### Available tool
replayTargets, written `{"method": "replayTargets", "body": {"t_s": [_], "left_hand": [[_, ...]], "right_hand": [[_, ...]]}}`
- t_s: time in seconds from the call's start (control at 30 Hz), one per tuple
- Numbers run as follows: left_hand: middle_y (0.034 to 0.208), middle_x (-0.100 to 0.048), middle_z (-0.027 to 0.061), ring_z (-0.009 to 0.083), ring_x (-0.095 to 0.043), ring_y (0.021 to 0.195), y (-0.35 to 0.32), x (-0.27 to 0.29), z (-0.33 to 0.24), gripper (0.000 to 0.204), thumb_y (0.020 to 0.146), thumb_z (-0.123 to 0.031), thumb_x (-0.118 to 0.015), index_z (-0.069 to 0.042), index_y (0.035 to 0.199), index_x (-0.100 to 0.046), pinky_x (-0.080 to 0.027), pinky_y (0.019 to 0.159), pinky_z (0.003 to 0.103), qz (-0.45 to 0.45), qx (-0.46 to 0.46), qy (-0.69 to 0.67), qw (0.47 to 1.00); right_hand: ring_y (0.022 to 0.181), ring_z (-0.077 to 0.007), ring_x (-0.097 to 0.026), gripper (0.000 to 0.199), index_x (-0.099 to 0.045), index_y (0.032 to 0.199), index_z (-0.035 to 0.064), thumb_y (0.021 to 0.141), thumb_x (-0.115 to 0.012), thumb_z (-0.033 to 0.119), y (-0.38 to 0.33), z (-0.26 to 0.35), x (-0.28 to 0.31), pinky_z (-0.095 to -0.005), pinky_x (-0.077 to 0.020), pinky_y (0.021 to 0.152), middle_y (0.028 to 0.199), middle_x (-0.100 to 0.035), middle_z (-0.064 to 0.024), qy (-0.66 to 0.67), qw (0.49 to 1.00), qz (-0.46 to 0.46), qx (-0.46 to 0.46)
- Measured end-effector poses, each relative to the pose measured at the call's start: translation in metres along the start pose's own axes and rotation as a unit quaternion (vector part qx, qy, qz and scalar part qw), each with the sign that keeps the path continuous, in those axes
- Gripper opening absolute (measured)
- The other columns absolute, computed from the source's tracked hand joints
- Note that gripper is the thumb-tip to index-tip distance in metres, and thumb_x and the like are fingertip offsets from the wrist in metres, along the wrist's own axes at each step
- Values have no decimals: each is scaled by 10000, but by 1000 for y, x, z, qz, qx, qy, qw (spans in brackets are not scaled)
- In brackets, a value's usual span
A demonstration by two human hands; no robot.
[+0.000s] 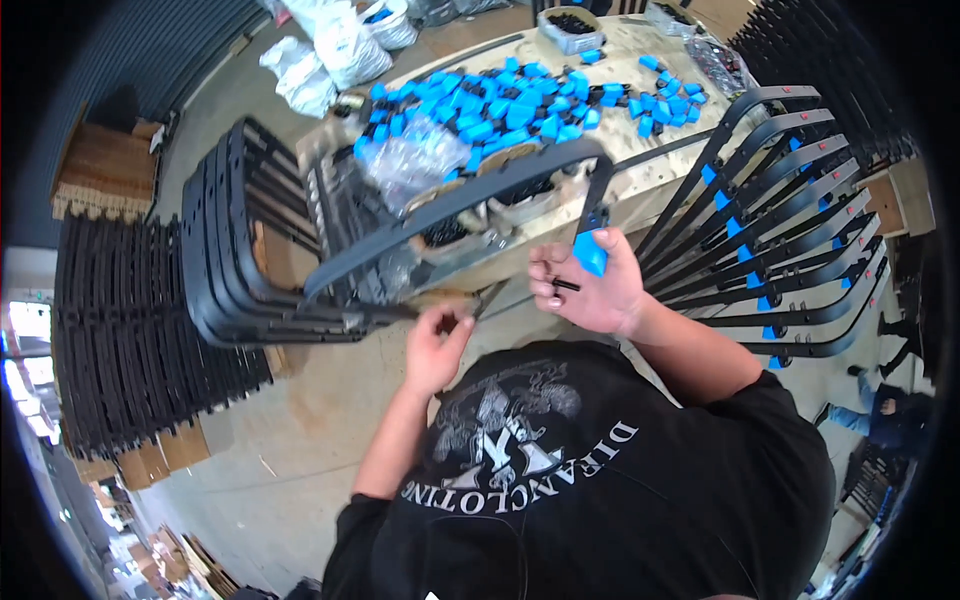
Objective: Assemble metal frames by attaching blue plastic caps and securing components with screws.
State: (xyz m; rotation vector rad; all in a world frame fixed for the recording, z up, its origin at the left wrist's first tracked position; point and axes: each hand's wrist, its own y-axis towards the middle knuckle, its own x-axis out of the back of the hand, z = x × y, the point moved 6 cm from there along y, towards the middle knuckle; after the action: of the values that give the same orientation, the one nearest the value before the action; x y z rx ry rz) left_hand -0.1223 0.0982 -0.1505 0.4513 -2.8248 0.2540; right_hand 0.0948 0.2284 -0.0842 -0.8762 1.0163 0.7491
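Frame [455, 205], a curved black bar, lies across the tabletop [650, 195] edge in front of the person, its right end bent down to the right hand [590, 285]. That hand's fingers are clamped on a blue cap [590, 250] pressed at that end, with a small black pin [566, 285] between fingertips. The left hand [435, 345] sits lower, fingers pinched together on something small that I cannot make out, near a thin rod [495, 298]. Fitting the cap looks like the step in hand. Next would likely call for seating the pin squarely while steadying the frame. Loose blue caps [510, 100] cover the tabletop; finished frames [770, 220] stand at right.
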Motion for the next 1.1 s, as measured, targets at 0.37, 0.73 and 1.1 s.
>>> {"method": "replayTargets", "body": {"t_s": [0.37,0.73,1.1], "left_hand": [[1042,-676,62,298,-591,1080,-50,44,-117,178,769,-138,-756,-78,935,-733,-471,960,449,100,-369,289,878],[1087,-650,112,308,-572,1119,-55,66,-65,222,804,-186,-739,-67,989,-711,-443,989,444,184,-321,350,861],[965,-648,97,298,-640,928,-71,123,-31,125,913,-132,-672,-45,988,-626,-513,857,416,13,-339,193,920]], "right_hand": [[1003,-181,-638,551,-628,1241,83,900,-480,489,50,-152,-45,-370,-470,860,1137,-675,-32,-116,991,-50,-32],[1007,-236,-641,432,-649,1095,126,905,-500,484,83,-204,-7,-431,-478,891,1058,-679,-40,-64,987,-106,-98],[821,-207,-611,297,-660,991,142,885,-527,386,136,-236,14,-365,-463,740,914,-656,-30,-167,969,-110,-145]]}}
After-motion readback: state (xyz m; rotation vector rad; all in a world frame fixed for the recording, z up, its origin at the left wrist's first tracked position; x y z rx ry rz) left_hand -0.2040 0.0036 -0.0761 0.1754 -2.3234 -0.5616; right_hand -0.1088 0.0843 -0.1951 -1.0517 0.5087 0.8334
